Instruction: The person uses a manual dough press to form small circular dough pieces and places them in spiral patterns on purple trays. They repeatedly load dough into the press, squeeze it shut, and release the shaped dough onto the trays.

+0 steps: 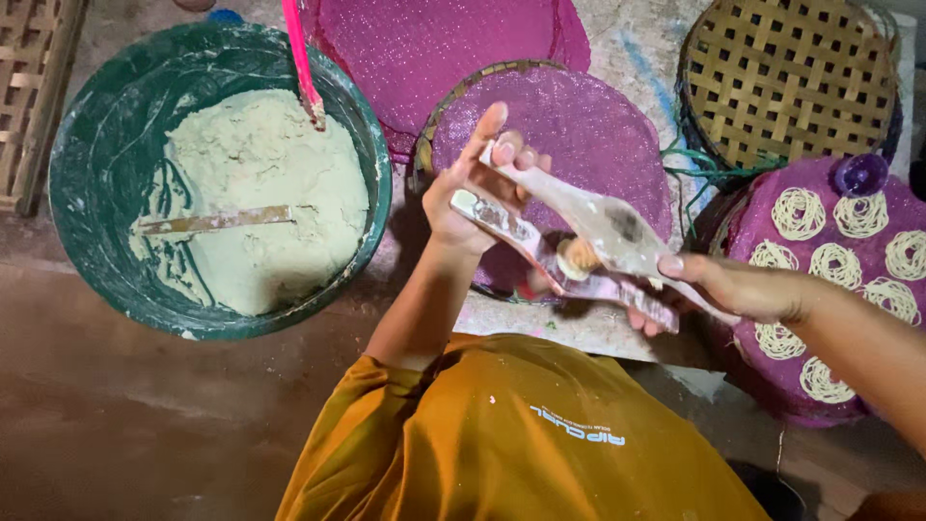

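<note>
While both hands grip it, hinged two-handled wooden press with dough-smeared arms (569, 241) sits over round purple mesh tray (598, 125). Left hand (468, 198) fingers clenched on far handle ends; right hand (738, 287) fingers wrapped around near handles. Big green plastic tub of pale dough (217, 183) at left. Noodle coils (830, 260) on purple tray at right.

floor: rough concrete floor (125, 415), brownish and kinda damp-looking, with pale dusty patches up top
left edge: slatted bamboo frame (29, 96) lying flat
top right: empty woven bamboo tray (786, 77)
light: dim, warm, shadows pooling low
</note>
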`<state>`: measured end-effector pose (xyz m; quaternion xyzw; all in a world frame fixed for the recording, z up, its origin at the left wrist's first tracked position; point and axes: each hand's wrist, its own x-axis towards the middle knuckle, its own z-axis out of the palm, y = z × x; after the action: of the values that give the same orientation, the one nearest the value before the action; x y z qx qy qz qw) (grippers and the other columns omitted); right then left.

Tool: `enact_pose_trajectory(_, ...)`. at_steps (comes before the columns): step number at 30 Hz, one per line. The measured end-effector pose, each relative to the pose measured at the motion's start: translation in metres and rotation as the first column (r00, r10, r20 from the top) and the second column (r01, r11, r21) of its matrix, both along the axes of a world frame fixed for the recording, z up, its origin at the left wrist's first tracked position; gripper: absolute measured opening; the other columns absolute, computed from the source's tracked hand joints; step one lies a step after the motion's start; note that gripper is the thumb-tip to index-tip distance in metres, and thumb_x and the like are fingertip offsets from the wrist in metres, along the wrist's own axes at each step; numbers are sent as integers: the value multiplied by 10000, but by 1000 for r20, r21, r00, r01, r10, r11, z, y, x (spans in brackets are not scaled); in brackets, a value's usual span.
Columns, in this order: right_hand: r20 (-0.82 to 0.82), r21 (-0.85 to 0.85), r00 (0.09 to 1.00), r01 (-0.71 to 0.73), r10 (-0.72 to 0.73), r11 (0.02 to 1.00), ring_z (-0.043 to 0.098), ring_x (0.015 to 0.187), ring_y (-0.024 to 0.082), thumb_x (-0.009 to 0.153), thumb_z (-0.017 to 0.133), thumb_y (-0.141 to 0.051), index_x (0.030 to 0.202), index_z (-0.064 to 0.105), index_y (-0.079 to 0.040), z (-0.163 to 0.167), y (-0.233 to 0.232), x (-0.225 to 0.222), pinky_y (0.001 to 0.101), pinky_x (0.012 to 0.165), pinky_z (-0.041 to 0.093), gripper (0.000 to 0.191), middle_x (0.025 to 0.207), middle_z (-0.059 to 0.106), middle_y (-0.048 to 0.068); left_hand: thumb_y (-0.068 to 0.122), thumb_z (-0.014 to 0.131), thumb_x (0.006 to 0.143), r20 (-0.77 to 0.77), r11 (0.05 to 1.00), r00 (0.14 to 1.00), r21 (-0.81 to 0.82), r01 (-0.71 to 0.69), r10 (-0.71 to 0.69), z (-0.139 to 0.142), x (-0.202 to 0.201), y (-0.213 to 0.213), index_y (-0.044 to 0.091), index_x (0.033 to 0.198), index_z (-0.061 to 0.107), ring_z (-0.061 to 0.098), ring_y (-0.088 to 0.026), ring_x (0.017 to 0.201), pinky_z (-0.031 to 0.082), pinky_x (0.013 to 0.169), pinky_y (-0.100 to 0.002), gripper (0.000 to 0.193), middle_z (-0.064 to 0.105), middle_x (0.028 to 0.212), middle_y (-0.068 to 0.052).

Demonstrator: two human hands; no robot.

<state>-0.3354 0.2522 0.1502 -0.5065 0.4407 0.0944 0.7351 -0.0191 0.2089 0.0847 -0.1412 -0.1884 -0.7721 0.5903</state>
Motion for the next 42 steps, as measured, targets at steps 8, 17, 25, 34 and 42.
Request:
enact_pose_trajectory(8,-306,-422,951,-92,-46,902,738,785,210,905,292,-719,1000,726,-17,-18,-9,54,385,719,594,831,827,759,110,370,518,1042,-136,996,988,65,-59,68,-58,30,-32,161,998,608,620,-184,982,483,1060,-408,232,639,953,6)
enact_pose_trajectory(17,-428,-427,903,-163,-40,889,702,750,203,914,282,-714,966,691,-35,2,-16,60,354,693,604,795,798,704,108,386,466,1035,-197,989,976,136,-63,89,-68,12,-40,175,928,580,601,-165,885,525,921,-377,263,626,869,9)
enact_pose_trajectory(25,-257,-450,964,-61,-64,891,691,657,218,934,307,-707,908,690,31,-4,-12,83,415,644,574,832,739,704,131,404,474,1024,-90,993,991,69,-97,103,-49,40,-44,167,942,563,589,-168,884,535,927,-410,267,608,857,18)
enact_pose_trajectory(34,-249,-558,948,27,-198,829,687,741,185,954,408,-622,1117,629,14,0,-28,64,357,670,621,692,811,666,102,419,440,1020,-111,985,982,101,-141,152,-38,17,-62,153,989,591,590,-193,944,526,1008,-409,307,619,914,-3)
enact_pose_trajectory(42,-129,-475,968,129,-214,871,690,753,170,952,482,-561,1147,652,7,-15,-29,50,358,684,621,624,825,667,69,405,316,1019,864,889,358,430,-155,-355,-113,26,-35,239,1376,432,498,-143,582,315,456,-297,410,694,979,-73)
